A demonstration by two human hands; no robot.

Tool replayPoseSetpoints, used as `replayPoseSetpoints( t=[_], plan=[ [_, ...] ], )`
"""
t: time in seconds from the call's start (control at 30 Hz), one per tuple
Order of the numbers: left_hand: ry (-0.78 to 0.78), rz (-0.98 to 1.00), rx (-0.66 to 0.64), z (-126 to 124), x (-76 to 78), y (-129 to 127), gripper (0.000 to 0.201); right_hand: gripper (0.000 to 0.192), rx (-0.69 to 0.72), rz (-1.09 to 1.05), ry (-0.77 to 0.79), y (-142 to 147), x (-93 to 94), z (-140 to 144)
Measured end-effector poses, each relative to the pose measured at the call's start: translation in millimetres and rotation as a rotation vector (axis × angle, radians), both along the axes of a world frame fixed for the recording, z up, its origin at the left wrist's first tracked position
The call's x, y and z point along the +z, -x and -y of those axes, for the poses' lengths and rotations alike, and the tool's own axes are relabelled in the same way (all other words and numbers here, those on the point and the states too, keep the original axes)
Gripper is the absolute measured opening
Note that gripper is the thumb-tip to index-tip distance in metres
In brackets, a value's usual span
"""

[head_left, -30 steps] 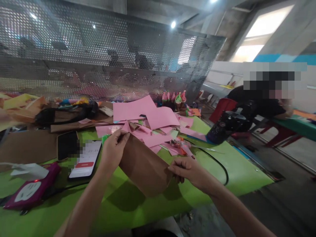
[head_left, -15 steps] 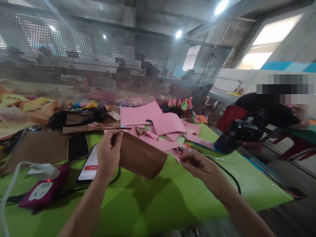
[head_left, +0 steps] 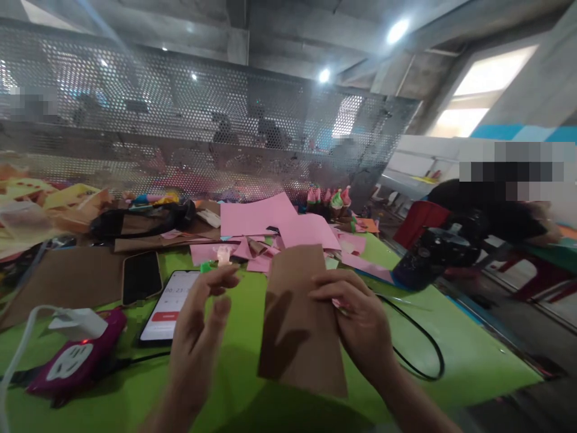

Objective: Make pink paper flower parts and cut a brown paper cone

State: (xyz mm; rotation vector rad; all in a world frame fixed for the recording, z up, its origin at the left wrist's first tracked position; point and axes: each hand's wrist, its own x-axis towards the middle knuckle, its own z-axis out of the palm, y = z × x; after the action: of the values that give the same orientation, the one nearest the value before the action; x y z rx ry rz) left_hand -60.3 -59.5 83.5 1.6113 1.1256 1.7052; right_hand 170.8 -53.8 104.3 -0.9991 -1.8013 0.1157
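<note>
A rectangular piece of brown paper stands nearly upright over the green tabletop, with shadow across its face. My right hand grips its right edge, fingers on the near face and thumb hidden. To the left, my left hand is apart from the paper, fingers spread and nothing between them. Just beyond its fingertips are a small pale pink item and a bit of green, both too small to name. Pink paper sheets and scraps lie behind the brown paper.
Two phones, one dark and one lit, lie at left beside a purple power strip with a white plug. A black cable loops at right. A dark jug stands near the right edge; a person sits beyond.
The brown paper has passed from my left hand to my right and turned from slanting to upright. My left hand has let go; my right hand moved in and took the paper's edge.
</note>
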Motion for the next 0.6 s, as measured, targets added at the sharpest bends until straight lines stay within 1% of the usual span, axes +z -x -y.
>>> replayPoseSetpoints(
  t=[0.07,0.13,0.17,0.2,0.23,0.3,0.37,0.4,0.43,0.5,0.6],
  plan=[
    [0.318,0.120,-0.110,0,-5.9,-5,0.045,0.022,-0.042,-0.021,-0.088,-4,-6.2,4],
    [0.586,0.219,-0.297,0,-10.8,-15,0.051,0.024,-0.058,-0.023,-0.143,-5,-13.6,8],
    [0.677,0.278,-0.398,0,-12.4,-21,0.052,0.025,-0.056,-0.008,-0.165,-4,-17.3,9],
    [0.720,0.347,-0.476,0,-13.4,-28,0.051,0.025,-0.051,0.015,-0.188,-3,-20.9,11],
    [0.737,0.408,-0.549,-1,-14.1,-33,0.048,0.026,-0.041,0.045,-0.211,-2,-24.1,12],
    [0.710,0.488,-0.638,-4,-15.4,-40,0.044,0.028,-0.009,0.120,-0.243,-2,-29.5,13],
    [0.662,0.502,-0.674,-11,-18.1,-40,0.042,0.031,0.004,0.173,-0.226,-4,-32.8,13],
    [0.641,0.484,-0.682,-14,-20.1,-38,0.040,0.032,-0.009,0.168,-0.189,-6,-33.4,11],
    [0.622,0.448,-0.680,-18,-22.5,-35,0.037,0.033,-0.025,0.128,-0.130,-8,-33.3,9],
    [0.589,0.325,-0.650,-24,-27.1,-29,0.029,0.038,-0.024,-0.043,0.073,-14,-30.8,3],
    [0.540,0.074,-0.578,-28,-29.6,-22,0.019,0.040,0.111,-0.316,0.424,-20,-22.9,-6]
  ],
)
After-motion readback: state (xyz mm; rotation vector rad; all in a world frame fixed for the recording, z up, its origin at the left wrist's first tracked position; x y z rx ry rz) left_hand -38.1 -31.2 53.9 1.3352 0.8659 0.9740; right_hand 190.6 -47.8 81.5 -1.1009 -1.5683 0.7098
